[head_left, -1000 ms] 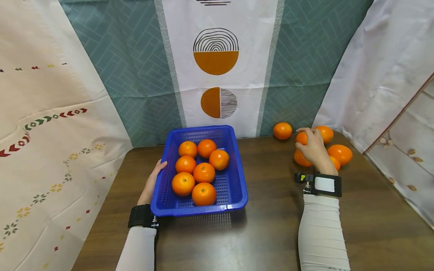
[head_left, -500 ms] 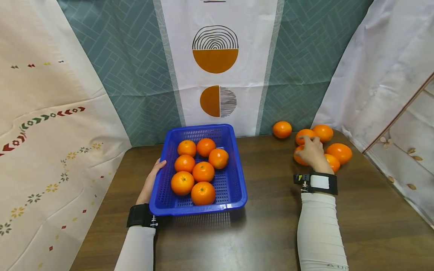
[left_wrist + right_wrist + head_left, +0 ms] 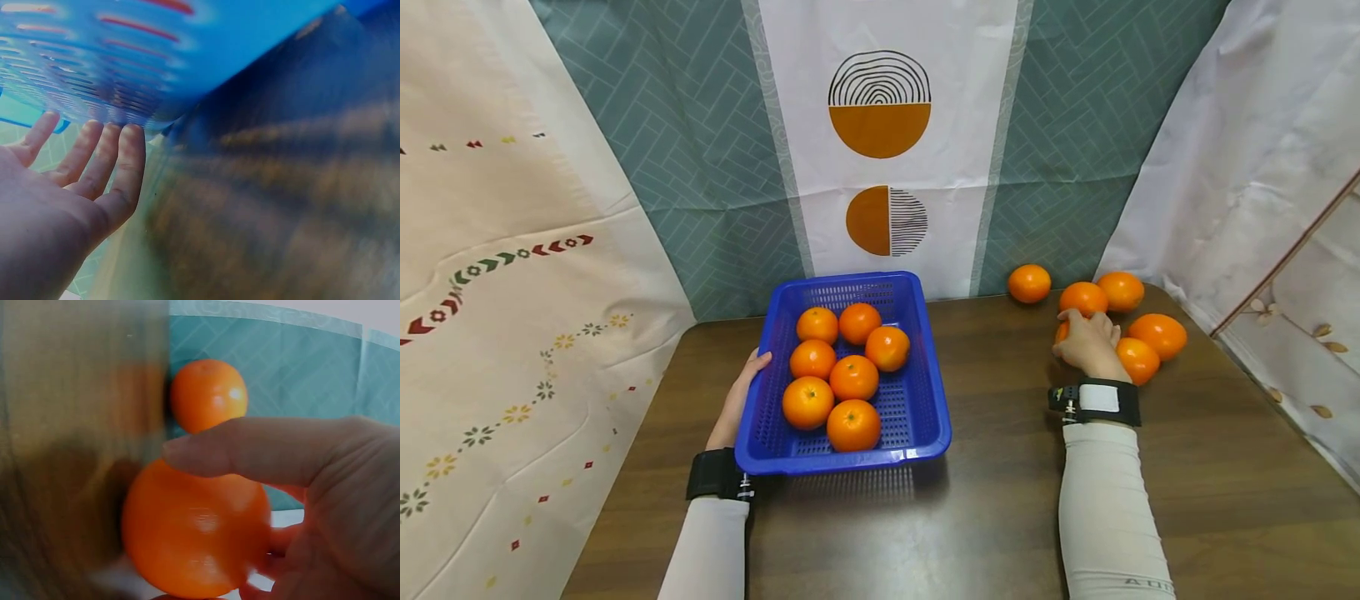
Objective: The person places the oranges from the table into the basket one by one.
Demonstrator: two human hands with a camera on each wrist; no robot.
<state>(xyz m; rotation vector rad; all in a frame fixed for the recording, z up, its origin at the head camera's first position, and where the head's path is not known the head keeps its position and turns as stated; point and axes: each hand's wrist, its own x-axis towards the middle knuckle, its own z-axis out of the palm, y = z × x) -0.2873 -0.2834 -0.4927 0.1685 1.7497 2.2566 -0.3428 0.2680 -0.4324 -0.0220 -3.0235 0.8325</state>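
Observation:
My left hand (image 3: 735,402) holds a blue perforated plastic basket (image 3: 931,400) by its left side. In the head view its thumb lies at the rim; the left wrist view shows fingertips (image 3: 130,140) against the basket's underside. Several oranges (image 3: 853,379) sit inside the basket. On the right, my right hand (image 3: 1090,343) grips an orange (image 3: 197,534) on the table. Its thumb crosses the orange's top in the right wrist view, and the other fingers are partly hidden behind the fruit. The head view shows only a sliver of that orange.
Around the right hand lie more oranges: one (image 3: 1029,284) by the back curtain, one (image 3: 1083,298) just beyond the fingers, others (image 3: 1137,360) to the right. Patterned cloth (image 3: 880,167) hangs behind the brown wooden table (image 3: 992,492), with light curtains on both sides.
My right hand has come down and toward me from above the oranges, and its fingers have closed round the nearest left one. The left hand and basket have stayed nearly still.

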